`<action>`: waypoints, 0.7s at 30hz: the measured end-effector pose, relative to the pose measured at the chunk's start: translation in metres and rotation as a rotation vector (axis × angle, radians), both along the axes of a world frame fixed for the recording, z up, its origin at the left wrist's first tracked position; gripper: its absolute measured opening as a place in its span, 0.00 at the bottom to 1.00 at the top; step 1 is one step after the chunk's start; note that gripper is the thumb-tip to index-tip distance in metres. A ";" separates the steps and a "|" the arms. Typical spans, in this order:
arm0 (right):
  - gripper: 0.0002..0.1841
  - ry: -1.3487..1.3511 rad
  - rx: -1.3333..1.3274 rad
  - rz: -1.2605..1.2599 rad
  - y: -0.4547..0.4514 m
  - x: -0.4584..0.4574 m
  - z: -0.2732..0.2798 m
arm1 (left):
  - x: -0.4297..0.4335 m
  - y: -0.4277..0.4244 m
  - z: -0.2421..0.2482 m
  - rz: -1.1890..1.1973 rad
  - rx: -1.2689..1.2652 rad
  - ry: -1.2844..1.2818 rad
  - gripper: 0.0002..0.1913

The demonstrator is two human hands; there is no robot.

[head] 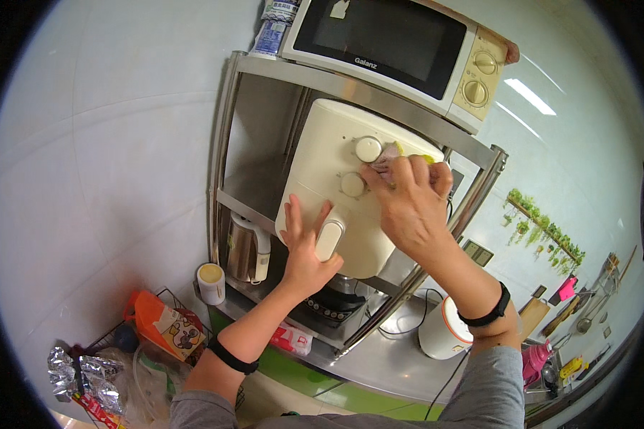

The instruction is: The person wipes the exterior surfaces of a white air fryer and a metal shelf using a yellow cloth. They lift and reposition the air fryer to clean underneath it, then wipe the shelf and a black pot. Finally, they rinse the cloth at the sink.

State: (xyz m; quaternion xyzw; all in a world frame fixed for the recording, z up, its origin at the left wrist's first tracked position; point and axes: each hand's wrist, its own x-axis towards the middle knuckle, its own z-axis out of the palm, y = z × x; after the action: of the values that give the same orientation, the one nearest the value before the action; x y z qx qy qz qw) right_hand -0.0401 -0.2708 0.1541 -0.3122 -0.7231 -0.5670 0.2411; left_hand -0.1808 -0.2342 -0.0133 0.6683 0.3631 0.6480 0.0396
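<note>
A cream air fryer (322, 155) with two round knobs and a front handle stands on the middle shelf of a metal rack. My left hand (308, 252) is at its handle (330, 241), thumb under the handle's lower end and fingers spread against the front. My right hand (413, 198) grips a crumpled cloth (389, 158), pinkish with yellow-green edges, and presses it on the front panel just right of the upper knob (368, 149). The lower knob (352, 184) lies left of my right fingertips. Part of the cloth is hidden under my right fingers.
A microwave oven (381, 40) tops the metal rack (354, 88). Lower left are an electric kettle (244, 249) and a white jar (211, 284). A white appliance with an orange rim (444, 330) and its cord occupy the steel counter (375, 364). A wire basket (104, 340) holds bags and foil.
</note>
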 end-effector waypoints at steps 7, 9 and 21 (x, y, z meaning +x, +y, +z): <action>0.23 0.010 -0.018 -0.010 -0.005 0.005 0.003 | 0.001 -0.001 0.000 -0.041 -0.004 -0.025 0.45; 0.23 -0.020 -0.016 0.016 0.001 0.000 -0.001 | 0.001 -0.003 0.001 -0.027 -0.036 -0.016 0.45; 0.22 -0.035 -0.051 -0.010 -0.001 0.020 -0.003 | 0.000 -0.001 0.000 -0.033 -0.045 -0.043 0.46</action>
State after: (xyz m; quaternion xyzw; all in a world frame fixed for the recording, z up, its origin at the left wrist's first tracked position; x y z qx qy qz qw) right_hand -0.0196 -0.2715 0.1510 -0.3120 -0.7397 -0.5552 0.2174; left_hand -0.1807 -0.2347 -0.0132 0.6592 0.3655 0.6531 0.0731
